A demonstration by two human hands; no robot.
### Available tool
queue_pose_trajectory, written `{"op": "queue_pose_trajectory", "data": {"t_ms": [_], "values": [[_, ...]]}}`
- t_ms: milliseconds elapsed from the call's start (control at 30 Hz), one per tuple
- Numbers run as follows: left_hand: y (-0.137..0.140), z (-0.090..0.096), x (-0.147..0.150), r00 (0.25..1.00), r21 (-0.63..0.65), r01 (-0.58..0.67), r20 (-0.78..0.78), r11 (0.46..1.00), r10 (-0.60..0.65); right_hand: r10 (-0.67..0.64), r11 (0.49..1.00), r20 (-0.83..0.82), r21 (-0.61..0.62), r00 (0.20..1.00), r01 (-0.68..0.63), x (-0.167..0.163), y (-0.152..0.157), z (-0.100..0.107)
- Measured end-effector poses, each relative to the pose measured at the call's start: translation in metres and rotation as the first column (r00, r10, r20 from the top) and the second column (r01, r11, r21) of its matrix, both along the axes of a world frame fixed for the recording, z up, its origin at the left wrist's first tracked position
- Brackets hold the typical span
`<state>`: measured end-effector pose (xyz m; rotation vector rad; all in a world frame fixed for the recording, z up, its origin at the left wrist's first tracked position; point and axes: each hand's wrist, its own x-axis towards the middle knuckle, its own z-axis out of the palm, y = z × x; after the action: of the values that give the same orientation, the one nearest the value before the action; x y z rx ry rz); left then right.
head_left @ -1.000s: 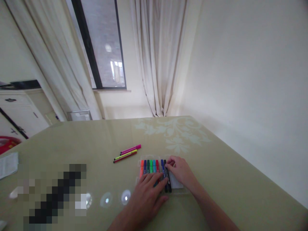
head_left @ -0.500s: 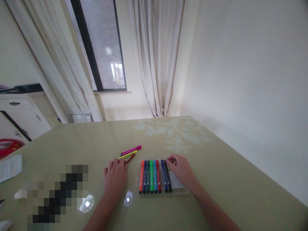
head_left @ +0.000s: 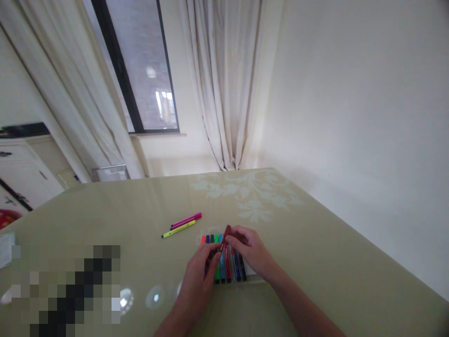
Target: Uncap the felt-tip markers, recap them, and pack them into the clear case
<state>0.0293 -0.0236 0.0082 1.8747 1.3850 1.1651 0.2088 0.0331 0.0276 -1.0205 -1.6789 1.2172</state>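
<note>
A brown-red marker is held slanted above the marker case. My left hand grips its lower part between thumb and fingers. At its upper end, the thumb and fingers of my right hand close on it. Beneath both hands lies the clear plastic case with a row of markers, partly hidden by the hands. Its bright red marker, a blue marker and a black marker show between my hands. Orange, purple and green caps stick out past my left fingers.
A yellow marker and magenta markers lie on the table left of and beyond the case. A blurred-out dark shape covers the lower left. Wall borders the table's right edge; curtains hang behind.
My left hand has brought the brown-red marker from beside the yellow one rightward over the case. My right hand has moved slightly left and now grips that marker's upper end.
</note>
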Motion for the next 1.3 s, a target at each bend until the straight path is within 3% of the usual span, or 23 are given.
{"op": "queue_pose_trajectory", "data": {"t_ms": [100,167,333,400,567,767,900,1100,1300], "values": [[-0.005,-0.004,0.004,0.995,0.015,0.039,-0.090,0.999,-0.037,-0.032,0.998,-0.128,-0.066,0.991,0.023,0.002,0.002,0.001],[-0.007,-0.009,0.006,0.969,0.077,0.083,-0.240,0.994,-0.062,-0.105,0.992,-0.165,-0.088,0.981,0.091,0.007,0.007,0.000],[-0.012,-0.022,0.014,0.767,0.181,0.334,-0.623,0.925,-0.155,-0.268,0.962,-0.086,-0.071,0.960,0.262,0.033,0.026,-0.003],[-0.012,-0.024,0.016,0.726,0.172,0.336,-0.673,0.926,-0.139,-0.259,0.962,0.000,-0.088,0.966,0.258,0.041,0.031,-0.007],[-0.010,-0.023,0.014,0.749,0.172,0.219,-0.660,0.960,-0.053,-0.176,0.966,0.144,-0.167,0.974,0.199,0.041,0.031,-0.019],[-0.008,-0.029,0.013,0.698,0.211,0.251,-0.716,0.945,-0.025,-0.196,0.945,0.266,-0.206,0.944,0.255,0.028,0.024,-0.023],[-0.008,-0.032,0.013,0.701,0.227,0.240,-0.713,0.944,-0.007,-0.193,0.953,0.290,-0.172,0.937,0.250,0.025,0.023,-0.024],[-0.011,-0.031,0.015,0.707,0.220,0.213,-0.707,0.952,0.005,-0.215,0.969,0.417,-0.025,0.883,0.247,0.022,0.020,-0.024],[-0.006,-0.019,0.005,0.755,0.192,0.233,-0.654,0.953,-0.053,-0.202,0.968,0.393,-0.058,0.897,0.244,0.024,0.020,-0.023]]}}
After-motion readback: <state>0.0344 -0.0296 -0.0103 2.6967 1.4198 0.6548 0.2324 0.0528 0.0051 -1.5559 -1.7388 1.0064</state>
